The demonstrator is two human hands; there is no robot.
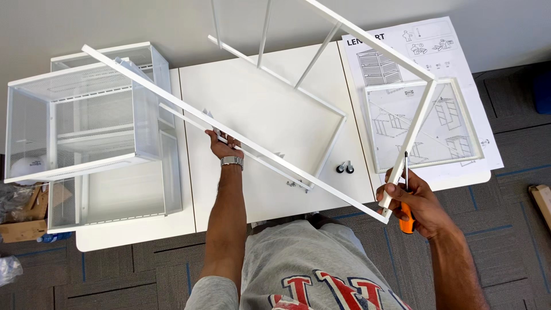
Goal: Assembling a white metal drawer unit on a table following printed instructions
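1. A white worktop (pixel 275 103) of two panels side by side stands on grey carpet tiles (pixel 493 241).
2. On its left part sit white mesh drawer units (pixel 86 126).
3. At its right end lies an assembly instruction sheet (pixel 453 51).
4. Near the front edge rests a small black caster (pixel 345 167).

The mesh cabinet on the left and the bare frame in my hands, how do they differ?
The mesh cabinet rests on the table; the bare frame is held tilted above it by the left hand and right hand, which also grips an orange-handled screwdriver. The cabinet has mesh walls and shelves; the frame is only thin open bars. Both are white metal.
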